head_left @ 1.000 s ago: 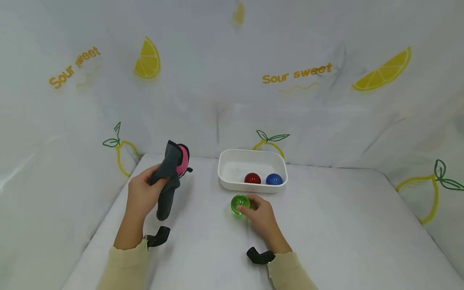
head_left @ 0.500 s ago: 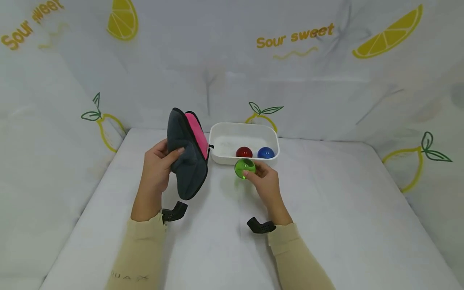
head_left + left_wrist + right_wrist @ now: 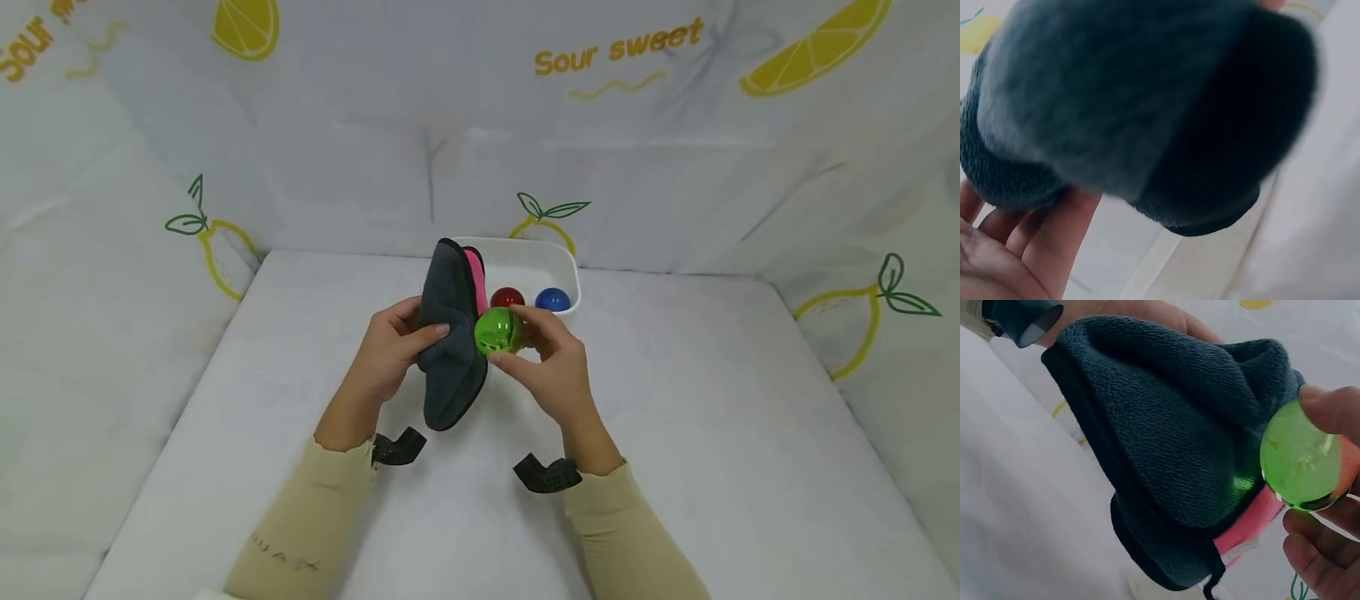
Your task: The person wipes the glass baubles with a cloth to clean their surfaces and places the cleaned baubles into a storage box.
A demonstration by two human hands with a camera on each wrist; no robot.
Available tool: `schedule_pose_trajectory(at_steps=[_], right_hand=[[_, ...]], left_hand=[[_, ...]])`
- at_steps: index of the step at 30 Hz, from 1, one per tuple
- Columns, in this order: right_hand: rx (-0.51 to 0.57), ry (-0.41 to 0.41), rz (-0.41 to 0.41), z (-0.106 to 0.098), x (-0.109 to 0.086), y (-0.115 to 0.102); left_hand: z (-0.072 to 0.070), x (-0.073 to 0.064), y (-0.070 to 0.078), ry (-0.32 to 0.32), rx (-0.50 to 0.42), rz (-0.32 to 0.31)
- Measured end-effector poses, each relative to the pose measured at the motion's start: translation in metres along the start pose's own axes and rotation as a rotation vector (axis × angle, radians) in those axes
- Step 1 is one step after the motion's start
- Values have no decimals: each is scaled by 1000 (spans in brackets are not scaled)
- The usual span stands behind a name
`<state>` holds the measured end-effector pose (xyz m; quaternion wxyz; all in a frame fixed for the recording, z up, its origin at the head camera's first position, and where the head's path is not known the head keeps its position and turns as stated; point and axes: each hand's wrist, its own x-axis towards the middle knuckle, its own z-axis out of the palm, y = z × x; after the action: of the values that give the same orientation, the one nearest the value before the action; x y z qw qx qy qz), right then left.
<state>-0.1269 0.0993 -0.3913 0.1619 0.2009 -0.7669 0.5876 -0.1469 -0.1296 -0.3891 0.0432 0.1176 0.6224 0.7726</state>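
My left hand pinches a folded dark grey fuzzy cloth, its thumb on the near side. Black edging runs round the cloth, and its pink inner face shows in the right wrist view. Between thumb and fingers my right hand holds a clear green ball, close against the cloth's right edge. In the left wrist view the cloth covers most of the picture, and the ball is out of sight.
Behind the hands stands a white tray, its left part hidden by the cloth. A red ball and a blue ball lie in it. White sheeting with lemon prints surrounds the white table.
My left hand has carried the cloth rightward to the middle. The green ball has been lifted off the table by my right hand and brought up to the cloth. The head view has tilted down.
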Motion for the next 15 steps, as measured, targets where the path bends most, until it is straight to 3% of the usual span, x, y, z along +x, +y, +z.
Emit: schedule_pose_trajectory(at_steps=[7, 11, 15], right_hand=[[-53, -73, -41, 7, 1, -20], [-27, -57, 1, 7, 2, -34], [7, -18, 82, 10, 0, -34]], left_hand=[[7, 0, -1, -131, -39, -51], [8, -1, -1, -174, -49, -72], [7, -3, -2, -187, -16, -64]])
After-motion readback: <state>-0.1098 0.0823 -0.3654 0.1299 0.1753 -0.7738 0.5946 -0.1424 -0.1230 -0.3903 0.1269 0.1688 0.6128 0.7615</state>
